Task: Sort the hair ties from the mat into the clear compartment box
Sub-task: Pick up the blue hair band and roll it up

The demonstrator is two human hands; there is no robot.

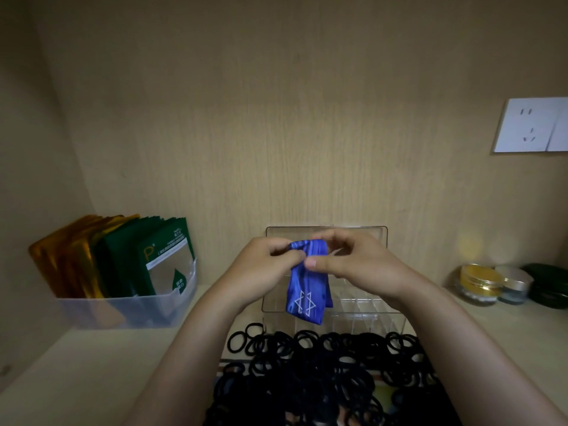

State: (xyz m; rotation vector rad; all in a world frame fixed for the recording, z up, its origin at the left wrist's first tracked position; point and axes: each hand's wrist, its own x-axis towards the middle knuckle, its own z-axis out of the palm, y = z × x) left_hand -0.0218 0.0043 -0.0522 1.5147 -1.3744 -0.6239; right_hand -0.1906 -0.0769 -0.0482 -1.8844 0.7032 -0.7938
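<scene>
Both hands pinch a blue fabric band above the open clear box.

The left hand [264,265] and right hand [353,262] are close together, thumbs and fingertips clamped on the top fold of a blue satin hair band [307,290] with a white geometric print. Its loose end hangs down in front of the clear compartment box [362,305]. The box stands near the desk's back edge, with its lid [368,233] raised against the wooden wall. Just in front of it, at the near edge, a thick heap of black hair ties [322,364] covers almost all of the mat [381,392]. Toward the left edge, a translucent bin [123,312] holds gold and green sachets [129,256]. Toward the right edge stand a gold-lidded jar [479,282], a silver-lidded jar [514,282] and a dark case [547,284], under a white wall socket [528,126].
</scene>
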